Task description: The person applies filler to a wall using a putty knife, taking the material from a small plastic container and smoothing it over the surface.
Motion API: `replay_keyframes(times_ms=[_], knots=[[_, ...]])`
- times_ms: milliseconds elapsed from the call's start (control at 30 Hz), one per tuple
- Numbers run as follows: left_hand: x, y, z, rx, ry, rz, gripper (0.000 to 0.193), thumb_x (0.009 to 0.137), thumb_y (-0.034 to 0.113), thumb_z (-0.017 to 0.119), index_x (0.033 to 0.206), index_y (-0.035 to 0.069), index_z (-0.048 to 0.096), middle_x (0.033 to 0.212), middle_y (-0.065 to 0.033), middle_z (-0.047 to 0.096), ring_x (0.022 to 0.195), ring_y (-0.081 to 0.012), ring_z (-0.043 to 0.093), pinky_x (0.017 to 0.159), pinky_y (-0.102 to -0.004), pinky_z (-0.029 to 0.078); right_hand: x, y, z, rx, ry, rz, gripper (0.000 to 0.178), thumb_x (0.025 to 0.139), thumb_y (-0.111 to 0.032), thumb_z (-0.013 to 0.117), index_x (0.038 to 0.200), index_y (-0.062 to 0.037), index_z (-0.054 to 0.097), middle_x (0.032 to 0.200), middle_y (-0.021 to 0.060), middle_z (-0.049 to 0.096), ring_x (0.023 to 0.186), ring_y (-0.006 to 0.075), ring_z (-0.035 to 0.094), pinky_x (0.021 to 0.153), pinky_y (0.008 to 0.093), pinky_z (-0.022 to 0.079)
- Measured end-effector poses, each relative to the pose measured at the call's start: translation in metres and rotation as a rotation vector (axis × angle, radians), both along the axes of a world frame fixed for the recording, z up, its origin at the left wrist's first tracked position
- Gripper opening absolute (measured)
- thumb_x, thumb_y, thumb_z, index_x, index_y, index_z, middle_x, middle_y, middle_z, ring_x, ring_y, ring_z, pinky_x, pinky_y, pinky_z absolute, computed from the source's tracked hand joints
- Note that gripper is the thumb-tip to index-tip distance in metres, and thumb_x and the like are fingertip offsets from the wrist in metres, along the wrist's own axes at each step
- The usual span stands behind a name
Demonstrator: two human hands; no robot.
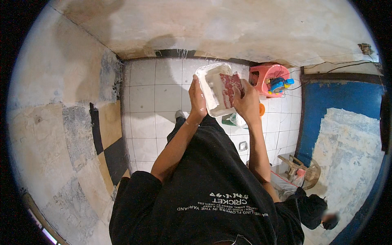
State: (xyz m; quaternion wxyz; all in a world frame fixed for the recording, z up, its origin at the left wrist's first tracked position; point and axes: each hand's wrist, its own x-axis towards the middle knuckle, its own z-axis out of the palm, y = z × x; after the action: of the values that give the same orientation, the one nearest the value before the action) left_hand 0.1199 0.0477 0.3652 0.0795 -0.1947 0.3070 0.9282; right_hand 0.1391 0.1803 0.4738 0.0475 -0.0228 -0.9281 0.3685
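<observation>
Scraper [229, 89] sits gripped in the right hand [248, 103]; the left hand [197, 99] grips a tray [212, 66]. White paste [208, 90] remains; left wall [45, 122] looks partly coated.

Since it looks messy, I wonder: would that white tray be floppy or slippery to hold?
The white tray is probably fairly stiff, since no sagging shows. The white smears inside might make it slippery.

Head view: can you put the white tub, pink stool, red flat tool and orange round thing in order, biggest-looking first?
1. White tub
2. Pink stool
3. Red flat tool
4. Orange round thing, partly hidden
</observation>
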Motion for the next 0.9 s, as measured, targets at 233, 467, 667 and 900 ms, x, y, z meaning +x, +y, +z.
replay_keyframes(times_ms=[233, 467, 667, 900], knots=[[-0.001, -0.007, -0.003, -0.074, 0.025, -0.046, 0.048, 0.099, 0.046, 0.031, 0.111, 0.005, 0.052, 0.085, -0.0034, 0.059, 0.071, -0.0109, 0.059, 0.060, -0.0245, 0.052, 0.000, 0.006, -0.017, -0.035, 0.073, 0.022, 0.013, 0.078, -0.002, 0.053, 0.088, 0.0047, 0.057, 0.065, 0.0207, 0.054, 0.052, 0.0282, 0.051, 0.052, 0.0357, 0.040], [-0.001, -0.012, -0.004, -0.106, -0.010, -0.119, 0.050, 0.097, 0.049, 0.032, 0.112, 0.006, 0.052, 0.085, -0.0046, 0.059, 0.069, -0.0119, 0.060, 0.057, -0.0255, 0.053, 0.004, 0.009, -0.031, -0.091, 0.050, -0.009, 0.012, 0.078, -0.002, 0.054, 0.087, 0.0051, 0.057, 0.063, 0.0169, 0.052, 0.049, 0.0212, 0.044, 0.050, 0.0343, 0.037], [-0.005, -0.014, -0.014, -0.061, -0.041, -0.178, 0.051, 0.097, 0.050, 0.033, 0.116, 0.006, 0.050, 0.090, -0.0065, 0.059, 0.075, -0.0143, 0.063, 0.062, -0.0293, 0.055, 0.002, 0.005, -0.023, -0.136, 0.125, -0.002, 0.010, 0.079, -0.002, 0.056, 0.087, 0.0041, 0.057, 0.064, 0.0147, 0.052, 0.051, 0.0215, 0.047, 0.051, 0.0332, 0.038], [-0.004, -0.012, -0.005, 0.010, -0.006, -0.173, 0.056, 0.096, 0.053, 0.031, 0.116, 0.005, 0.052, 0.092, -0.0078, 0.060, 0.078, -0.0167, 0.064, 0.069, -0.0314, 0.056, 0.000, 0.012, -0.002, 0.061, 0.079, 0.009, 0.013, 0.078, -0.006, 0.057, 0.087, 0.0037, 0.058, 0.069, 0.0246, 0.059, 0.063, 0.0401, 0.060, 0.058, 0.0425, 0.047]])
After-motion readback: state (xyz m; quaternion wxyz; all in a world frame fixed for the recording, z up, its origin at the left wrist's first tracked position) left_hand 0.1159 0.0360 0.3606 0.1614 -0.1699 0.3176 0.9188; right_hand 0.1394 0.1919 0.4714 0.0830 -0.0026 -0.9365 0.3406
